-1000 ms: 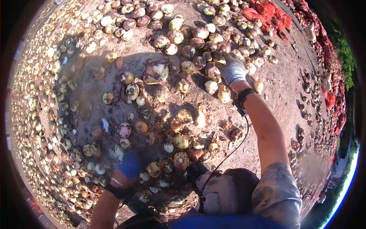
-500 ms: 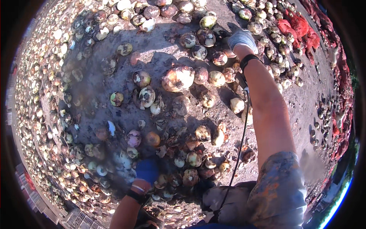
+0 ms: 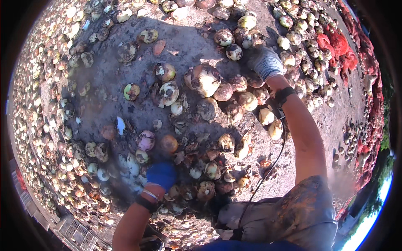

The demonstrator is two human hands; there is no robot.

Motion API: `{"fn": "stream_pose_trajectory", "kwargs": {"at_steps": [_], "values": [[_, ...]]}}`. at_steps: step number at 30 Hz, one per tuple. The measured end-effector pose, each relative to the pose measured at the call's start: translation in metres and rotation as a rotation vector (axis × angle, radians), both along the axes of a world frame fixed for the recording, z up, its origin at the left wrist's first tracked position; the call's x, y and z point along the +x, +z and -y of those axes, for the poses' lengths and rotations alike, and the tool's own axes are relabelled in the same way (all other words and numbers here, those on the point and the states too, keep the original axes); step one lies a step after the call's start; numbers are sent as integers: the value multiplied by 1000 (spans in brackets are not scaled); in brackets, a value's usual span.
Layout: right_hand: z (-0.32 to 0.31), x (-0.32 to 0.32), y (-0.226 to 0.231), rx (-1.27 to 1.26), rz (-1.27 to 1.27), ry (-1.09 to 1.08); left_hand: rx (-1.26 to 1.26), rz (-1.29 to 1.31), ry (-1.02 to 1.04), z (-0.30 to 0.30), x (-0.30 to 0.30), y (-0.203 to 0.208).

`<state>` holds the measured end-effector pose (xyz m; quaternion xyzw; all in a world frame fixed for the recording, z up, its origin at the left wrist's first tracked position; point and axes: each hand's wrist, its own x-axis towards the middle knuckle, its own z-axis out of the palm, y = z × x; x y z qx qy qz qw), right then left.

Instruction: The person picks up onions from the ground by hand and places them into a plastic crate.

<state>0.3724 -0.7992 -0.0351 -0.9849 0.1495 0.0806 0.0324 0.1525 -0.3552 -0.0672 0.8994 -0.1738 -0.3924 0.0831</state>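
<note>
Onions lie scattered over bare dirt. My right hand [image 3: 266,62], in a grey glove, reaches far forward and rests among pale onions [image 3: 247,100] at the upper right; its fingers are hidden, so I cannot tell its grip. A black band [image 3: 284,95] with a thin cable [image 3: 268,171] sits on that wrist. My left hand [image 3: 161,175], in a blue glove, is low and close to me, pressed on small onions near a purple onion [image 3: 146,140] and an orange one [image 3: 169,143]. A big peeling onion [image 3: 204,79] lies between the hands.
Dense onion piles [image 3: 46,125] ring the dirt patch [image 3: 125,108] on the left and top. Red mesh sacks [image 3: 335,48] lie at the upper right. A plastic crate [image 3: 71,230] shows at the bottom left. My shadow covers the middle ground.
My right hand has stretched farther forward into the onions at the upper right. My left hand has shifted slightly right. The view has closed in on the ground.
</note>
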Motion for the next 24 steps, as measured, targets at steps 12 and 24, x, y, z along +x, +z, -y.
{"fn": "stream_pose_trajectory", "kwargs": {"at_steps": [12,24], "values": [[-55,46,29,152,224,19,-135,82,-53,-9,-3,-11],[-118,48,49,-255,-417,428,-49,-11,29,3,5,9]]}}
